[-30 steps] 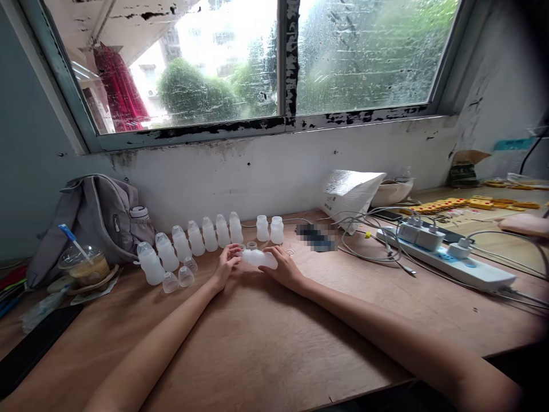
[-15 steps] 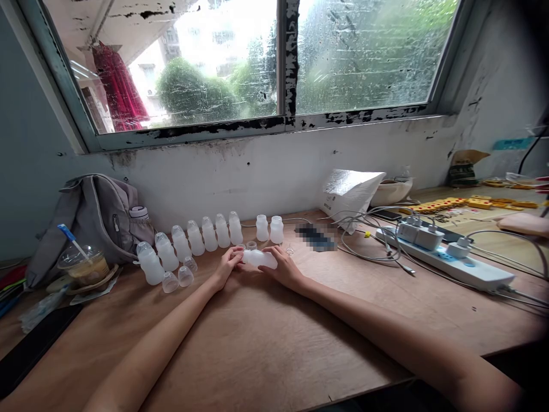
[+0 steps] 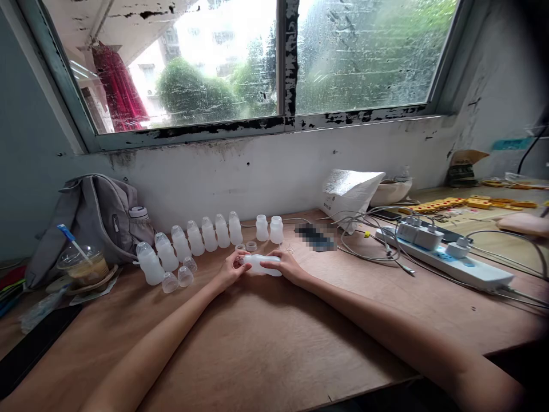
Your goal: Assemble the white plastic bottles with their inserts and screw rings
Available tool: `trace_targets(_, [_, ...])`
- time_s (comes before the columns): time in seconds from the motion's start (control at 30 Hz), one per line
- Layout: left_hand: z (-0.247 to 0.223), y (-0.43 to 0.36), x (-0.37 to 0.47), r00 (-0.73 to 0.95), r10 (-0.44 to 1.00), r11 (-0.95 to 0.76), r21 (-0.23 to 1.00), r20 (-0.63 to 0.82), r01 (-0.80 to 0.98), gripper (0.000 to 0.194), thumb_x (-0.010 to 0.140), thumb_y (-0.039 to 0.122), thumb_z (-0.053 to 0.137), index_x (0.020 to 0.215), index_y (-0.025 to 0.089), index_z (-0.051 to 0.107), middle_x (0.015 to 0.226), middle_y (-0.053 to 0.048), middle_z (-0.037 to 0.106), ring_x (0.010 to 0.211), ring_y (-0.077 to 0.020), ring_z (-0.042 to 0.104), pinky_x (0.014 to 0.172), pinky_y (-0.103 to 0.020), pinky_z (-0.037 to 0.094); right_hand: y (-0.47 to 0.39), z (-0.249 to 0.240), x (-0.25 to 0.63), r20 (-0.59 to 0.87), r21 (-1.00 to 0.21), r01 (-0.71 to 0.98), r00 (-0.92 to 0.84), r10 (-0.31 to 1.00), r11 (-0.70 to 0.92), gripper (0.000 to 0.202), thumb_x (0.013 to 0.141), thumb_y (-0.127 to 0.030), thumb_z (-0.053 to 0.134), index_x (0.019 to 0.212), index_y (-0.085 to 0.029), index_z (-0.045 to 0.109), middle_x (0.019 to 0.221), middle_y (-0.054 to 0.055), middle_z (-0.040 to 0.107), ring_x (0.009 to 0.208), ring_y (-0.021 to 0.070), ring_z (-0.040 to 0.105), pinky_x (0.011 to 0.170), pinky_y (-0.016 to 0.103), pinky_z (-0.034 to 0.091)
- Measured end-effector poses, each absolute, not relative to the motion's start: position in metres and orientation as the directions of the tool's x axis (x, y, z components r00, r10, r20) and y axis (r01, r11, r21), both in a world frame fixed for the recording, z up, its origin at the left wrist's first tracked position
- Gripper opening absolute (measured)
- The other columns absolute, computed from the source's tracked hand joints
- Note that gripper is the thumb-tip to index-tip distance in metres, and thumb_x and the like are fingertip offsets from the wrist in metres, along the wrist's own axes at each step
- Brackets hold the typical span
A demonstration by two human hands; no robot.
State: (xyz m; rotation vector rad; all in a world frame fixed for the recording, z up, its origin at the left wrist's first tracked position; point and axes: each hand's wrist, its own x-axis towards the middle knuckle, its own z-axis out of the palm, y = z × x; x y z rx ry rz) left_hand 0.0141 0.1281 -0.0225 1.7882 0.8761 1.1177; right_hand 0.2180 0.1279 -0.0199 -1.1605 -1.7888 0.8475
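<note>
In the head view, holds a frosted-white, waisted plastic bottle [image 3: 261, 263] sideways over the tabletop [image 3: 240, 349] at frame centre: right hand [image 3: 285, 264] wrapped around the body, left hand [image 3: 233, 266] curled tightly about the neck end. Cannot tell whether resting or lifted. Could roll or slip free if gripped loosely on the smooth curve. Could scatter small clear plastic rings [image 3: 251, 247] just behind, or, if swung leftward, topple clear domed plastic caps [image 3: 186, 277] and the row of capped frosted-white bottles [image 3: 196, 238] left of centre. Note also two open-topped frosted-white bottles [image 3: 277, 231] behind. Might snag white cables [image 3: 410, 271], right of centre, if swept that way.
</note>
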Motion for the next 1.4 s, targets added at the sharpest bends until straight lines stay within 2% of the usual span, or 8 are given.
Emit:
trace_targets(0.27, [-0.015,0.122,0.014,0.395,0.836,-0.517,0.790,0.381,0.331,0.042,0.075,0.045,0.054,0.105,0.016,0.052,0.089,-0.006,0.060,0.077,-0.0165,0.057,0.070,-0.027,0.045,0.126,-0.014,0.220,0.095,-0.972,0.187,-0.250,0.964,0.144,0.030,0.064,-0.042,0.063,0.071,-0.013,0.063,0.059,0.001,0.058,0.052,0.0113,0.051,0.044,0.020,0.033])
trace_targets(0.43, [0.020,0.108,-0.019,0.429,0.816,-0.577,0.489,0.389,0.654,0.055,0.075,0.046,0.052,0.123,0.021,0.039,0.116,-0.009,0.050,0.102,-0.0224,0.049,0.085,-0.033,0.040,0.126,-0.017,0.217,0.045,-0.999,-0.025,-0.326,0.944,0.039,0.035,0.070,-0.049,0.057,0.078,-0.015,0.059,0.054,-0.001,0.052,0.041,0.0081,0.044,0.034,0.019,0.029])
trace_targets(0.63, [0.046,0.093,-0.092,0.142,0.945,-0.142,-0.022,0.293,0.990,0.034,0.078,0.047,0.044,0.089,0.019,0.061,0.090,-0.010,0.060,0.094,-0.0301,0.049,0.080,-0.045,0.034,0.127,-0.015,0.216,0.055,-0.989,-0.147,-0.302,0.952,0.011,0.034,0.071,-0.046,0.059,0.085,-0.016,0.058,0.067,0.001,0.053,0.051,0.0098,0.050,0.036,0.018,0.039])
trace_targets(0.8, [0.038,0.088,-0.113,0.089,0.954,-0.033,-0.193,0.288,0.981,0.040,0.076,0.047,0.045,0.064,0.015,0.064,0.086,-0.016,0.060,0.097,-0.0362,0.045,0.080,-0.051,0.029,0.124,-0.016,0.215,0.065,-0.994,-0.109,-0.304,0.950,0.033,0.035,0.071,-0.045,0.059,0.090,-0.015,0.058,0.066,0.002,0.056,0.051,0.0103,0.052,0.037,0.018,0.041])
trace_targets(0.9, [0.039,0.087,-0.100,0.131,0.928,-0.113,-0.072,0.348,0.991,0.036,0.075,0.046,0.046,0.073,0.016,0.066,0.090,-0.014,0.060,0.096,-0.0340,0.046,0.080,-0.047,0.032,0.124,-0.016,0.216,0.065,-0.994,-0.108,-0.314,0.947,0.032,0.035,0.071,-0.045,0.060,0.090,-0.015,0.058,0.065,0.002,0.057,0.049,0.0097,0.051,0.037,0.018,0.041])
trace_targets(1.1, [0.029,0.099,-0.044,0.205,0.896,-0.413,0.569,0.395,0.711,0.038,0.079,0.042,0.045,0.109,0.022,0.052,0.080,-0.003,0.063,0.072,-0.0178,0.058,0.068,-0.029,0.044,0.129,-0.021,0.217,0.081,-0.983,-0.179,-0.269,0.960,0.033,0.033,0.070,-0.043,0.061,0.088,-0.016,0.056,0.069,0.002,0.057,0.049,0.0102,0.054,0.037,0.019,0.044])
trace_targets(1.27, [-0.008,0.109,-0.012,0.136,0.953,-0.296,0.926,0.270,0.233,0.043,0.072,0.041,0.055,0.108,0.018,0.051,0.092,-0.006,0.060,0.067,-0.0141,0.059,0.058,-0.026,0.048,0.134,-0.029,0.217,0.122,-0.975,-0.209,-0.197,0.973,0.080,0.032,0.071,-0.044,0.060,0.088,-0.018,0.050,0.071,0.000,0.057,0.046,0.0091,0.054,0.035,0.019,0.044])
trace_targets(1.4, [-0.024,0.114,-0.010,0.078,0.984,-0.153,0.984,0.160,-0.089,0.044,0.068,0.031,0.064,0.107,0.017,0.051,0.095,-0.008,0.059,0.071,-0.0127,0.060,0.065,-0.025,0.049,0.134,-0.030,0.216,0.136,-0.974,-0.203,-0.183,0.974,0.097,0.030,0.071,-0.043,0.060,0.085,-0.018,0.050,0.067,-0.001,0.057,0.043,0.0086,0.053,0.033,0.018,0.042])
